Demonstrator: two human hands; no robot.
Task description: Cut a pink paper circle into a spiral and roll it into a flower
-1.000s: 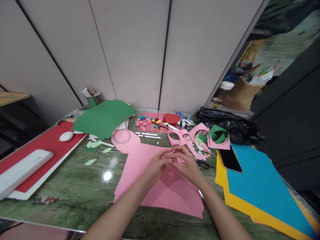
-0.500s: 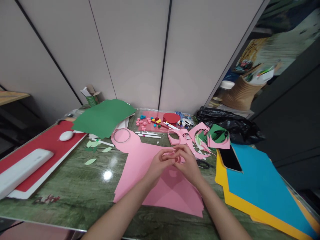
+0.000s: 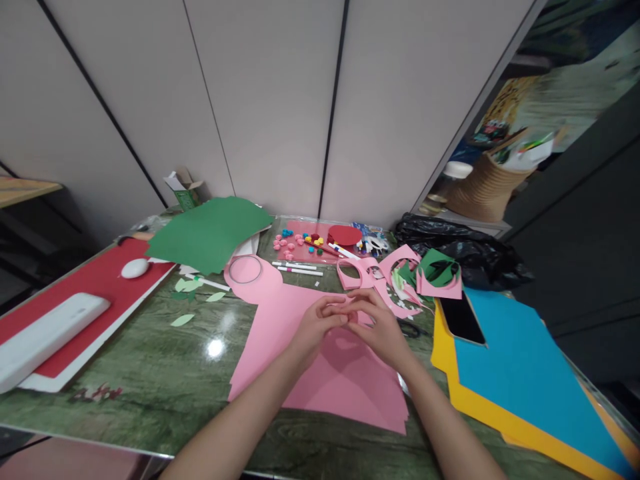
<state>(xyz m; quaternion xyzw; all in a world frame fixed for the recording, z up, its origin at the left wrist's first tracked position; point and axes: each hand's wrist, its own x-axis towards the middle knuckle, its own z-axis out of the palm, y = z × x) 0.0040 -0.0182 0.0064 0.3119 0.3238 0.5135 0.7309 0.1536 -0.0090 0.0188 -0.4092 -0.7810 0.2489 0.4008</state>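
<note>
While the rest of the table [image 3: 195,373] looks just as it did a second ago, the only change in the head view is a slight shift of the fingertips around the small pink piece [image 3: 353,318]. It sits between the two hands, raised over the pink sheets [image 3: 275,340], which lie mid-table and stop short of the near edge. The left hand [image 3: 316,328] has its thumb and fingers closed in on the piece from the left; the right hand [image 3: 379,328] pinches it from the right, its fingers arched. Exactly which fingertip bears on which side is too small to tell. Both hands have stayed in nearly the same spot, so the piece seems to be getting worked in place rather than carried, and its form does not look settled. Nothing else has been picked up or put down: the scraps [image 3: 351,275] and pens [image 3: 300,271] lie toward the far edge, the scissors [image 3: 413,329] by the right hand, the green sheets [image 3: 205,233] toward the far left corner, and the phone [image 3: 463,322] on the blue sheet [image 3: 520,360] toward the right edge.
</note>
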